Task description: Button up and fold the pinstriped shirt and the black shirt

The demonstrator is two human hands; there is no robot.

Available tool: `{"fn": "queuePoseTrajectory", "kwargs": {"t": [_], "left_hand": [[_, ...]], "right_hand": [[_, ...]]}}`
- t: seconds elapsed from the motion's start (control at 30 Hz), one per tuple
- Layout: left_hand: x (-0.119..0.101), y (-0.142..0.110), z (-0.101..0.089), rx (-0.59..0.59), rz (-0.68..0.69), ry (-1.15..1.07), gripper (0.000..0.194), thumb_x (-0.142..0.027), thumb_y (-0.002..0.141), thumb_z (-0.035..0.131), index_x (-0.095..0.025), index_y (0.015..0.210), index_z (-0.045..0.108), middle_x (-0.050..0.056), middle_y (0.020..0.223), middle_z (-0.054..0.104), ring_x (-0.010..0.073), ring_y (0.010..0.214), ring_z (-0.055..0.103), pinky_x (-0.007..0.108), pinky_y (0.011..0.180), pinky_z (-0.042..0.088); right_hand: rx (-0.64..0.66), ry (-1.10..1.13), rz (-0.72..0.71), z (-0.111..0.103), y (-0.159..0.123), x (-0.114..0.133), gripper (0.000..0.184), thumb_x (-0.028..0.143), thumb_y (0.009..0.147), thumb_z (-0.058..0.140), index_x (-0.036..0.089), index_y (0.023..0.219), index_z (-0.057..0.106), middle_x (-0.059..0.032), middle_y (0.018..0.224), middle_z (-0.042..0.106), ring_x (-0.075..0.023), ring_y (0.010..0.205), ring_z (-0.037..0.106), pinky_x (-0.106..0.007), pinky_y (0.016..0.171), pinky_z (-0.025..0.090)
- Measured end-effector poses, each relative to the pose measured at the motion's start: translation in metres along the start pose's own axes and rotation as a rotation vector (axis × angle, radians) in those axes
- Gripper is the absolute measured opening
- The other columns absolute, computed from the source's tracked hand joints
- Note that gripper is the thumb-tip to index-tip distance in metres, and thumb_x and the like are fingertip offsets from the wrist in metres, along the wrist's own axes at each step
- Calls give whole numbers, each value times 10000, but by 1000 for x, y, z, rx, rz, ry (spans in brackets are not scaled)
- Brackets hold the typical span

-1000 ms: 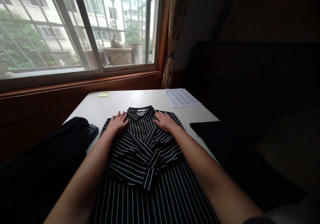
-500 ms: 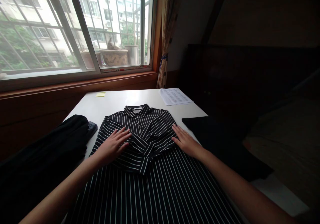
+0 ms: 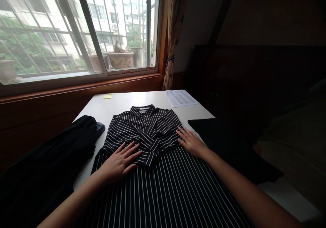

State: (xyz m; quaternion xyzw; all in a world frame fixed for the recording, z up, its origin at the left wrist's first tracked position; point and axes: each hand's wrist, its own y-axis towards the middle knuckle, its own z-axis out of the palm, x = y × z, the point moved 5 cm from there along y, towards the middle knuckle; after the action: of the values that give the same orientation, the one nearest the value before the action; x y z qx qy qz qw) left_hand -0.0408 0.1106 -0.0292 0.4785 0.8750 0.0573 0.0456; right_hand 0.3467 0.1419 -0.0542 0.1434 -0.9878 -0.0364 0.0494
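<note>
A black shirt with white stripes (image 3: 163,180) lies spread on the white table (image 3: 122,100), its collar toward the window and its lower part running toward me. Both sleeves are folded inward across the chest, with the cuffs meeting near the middle. My left hand (image 3: 121,162) rests flat with fingers apart on the folded sleeve at the left. On the other side, my right hand (image 3: 190,141) touches the shirt's right edge by the sleeve fold, fingers stretched out. Neither hand grips the cloth.
Dark cloth (image 3: 58,146) lies over the table's left side, beside a small dark object (image 3: 100,128). Another dark cloth (image 3: 224,139) lies at the right edge. Printed papers (image 3: 181,98) and a yellow note (image 3: 107,96) lie at the back, below the window (image 3: 102,31).
My left hand has moved toward me and down onto the folded sleeve, which now lies flatter. My right hand has barely moved. The view has shifted slightly.
</note>
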Motion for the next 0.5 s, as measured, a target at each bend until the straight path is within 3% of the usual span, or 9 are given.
{"fn": "queuePoseTrajectory", "kwargs": {"t": [0.23,0.5], "left_hand": [[35,27,8,6,-31,14,571,-526,1041,361,-395,1570,190,-36,1651,206,233,1528,181,482,1253,112],[66,42,10,29,-76,-40,558,-534,1040,356,-401,1562,212,-25,1649,212,233,1530,164,494,1250,99]], "right_hand": [[24,9,41,8,45,-20,647,619,1016,190,315,1584,243,5,1668,163,-255,1534,150,-526,1236,154],[3,21,40,8,84,-23,645,608,1015,212,295,1575,275,-22,1666,195,-267,1529,174,-555,1219,175]]}}
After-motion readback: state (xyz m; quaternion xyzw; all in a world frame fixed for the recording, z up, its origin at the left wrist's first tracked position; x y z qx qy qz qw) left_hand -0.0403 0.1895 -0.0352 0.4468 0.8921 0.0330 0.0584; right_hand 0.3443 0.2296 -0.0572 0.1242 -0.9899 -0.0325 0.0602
